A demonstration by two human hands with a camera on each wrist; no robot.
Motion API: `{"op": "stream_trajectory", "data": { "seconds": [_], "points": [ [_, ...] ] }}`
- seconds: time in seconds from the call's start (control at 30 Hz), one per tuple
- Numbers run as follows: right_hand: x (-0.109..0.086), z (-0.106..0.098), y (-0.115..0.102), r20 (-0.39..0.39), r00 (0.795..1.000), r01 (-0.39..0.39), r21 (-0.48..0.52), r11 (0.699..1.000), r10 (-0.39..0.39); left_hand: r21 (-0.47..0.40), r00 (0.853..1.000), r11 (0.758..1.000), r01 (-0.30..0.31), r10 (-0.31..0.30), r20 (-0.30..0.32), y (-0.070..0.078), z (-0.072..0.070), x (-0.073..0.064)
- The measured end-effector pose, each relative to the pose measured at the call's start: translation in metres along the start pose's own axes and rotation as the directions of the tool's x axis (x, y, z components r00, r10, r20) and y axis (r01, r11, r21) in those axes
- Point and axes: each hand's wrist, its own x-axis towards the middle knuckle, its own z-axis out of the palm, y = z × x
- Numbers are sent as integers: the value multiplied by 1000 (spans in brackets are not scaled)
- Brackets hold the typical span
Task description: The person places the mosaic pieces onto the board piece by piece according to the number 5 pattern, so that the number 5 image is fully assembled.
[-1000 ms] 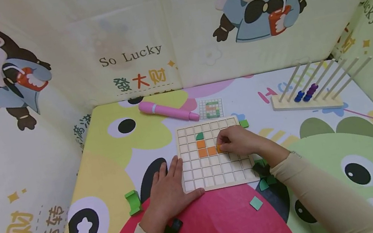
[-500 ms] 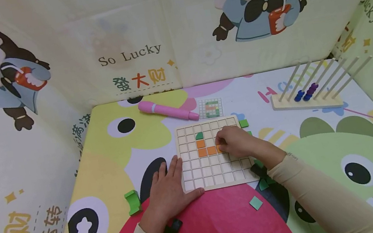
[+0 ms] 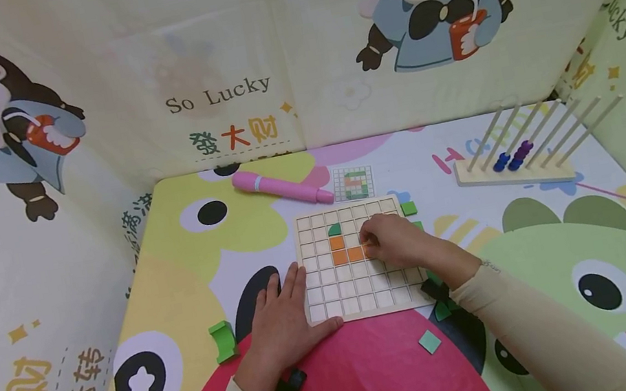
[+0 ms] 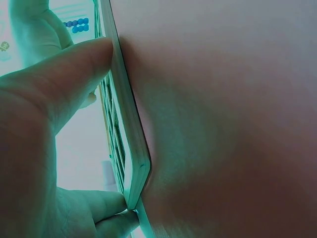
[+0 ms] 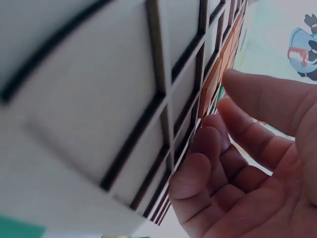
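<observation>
A square wooden grid board [image 3: 330, 294] lies on the patterned table cover. In its cells sit a green rounded tile [image 3: 334, 229], one orange tile [image 3: 337, 243] below it and a row of orange tiles [image 3: 355, 254] lower down. My left hand [image 3: 285, 323] lies with fingers spread against the board's left edge, thumb [image 4: 94, 54] at its near edge. My right hand [image 3: 399, 238] is over the board, thumb and index finger pinching at the orange square tile [image 3: 367, 252] at the row's right end, partly hidden by the fingers. The other right fingers [image 5: 190, 173] curl close over the grid.
Behind the board lie a pink marker-like stick [image 3: 286, 188] and a small pattern card [image 3: 353, 183]. A peg rack [image 3: 513, 171] with blue and purple beads stands back right. Green pieces [image 3: 443, 309] lie right of the board, a pale green tile [image 3: 429, 341] in front, a green arched block [image 3: 224, 340] left.
My right hand has shifted very slightly left, and the right-end orange tile shows less beside its fingers. My left hand has stayed at the board's edge.
</observation>
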Motion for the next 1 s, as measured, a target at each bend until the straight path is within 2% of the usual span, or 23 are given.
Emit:
{"op": "stream_trajectory", "data": {
  "seconds": [0.2,0.47,0.6,0.73,0.87,1.0],
  "points": [
    [-8,-6,11,-42,999,-4,46,999,6,-6,1000,1000,-1,1,-2,0,0,0],
    [-19,-30,36,-90,994,-46,126,991,58,-9,1000,1000,-1,1,-9,-2,0,-1],
    [-22,-42,49,-109,991,-66,115,991,79,-11,1000,1000,-3,3,-14,-2,0,-1],
    [-21,-50,59,-109,986,-121,73,990,129,-12,1000,1000,-4,4,-15,-2,0,-1],
    [-19,-52,70,-92,979,-178,55,983,182,-14,1000,1000,-7,7,-10,-1,0,-1],
    [-16,-49,79,-81,978,-190,55,980,194,-20,1000,1000,-8,8,-3,-1,-1,-1]
  ]
}}
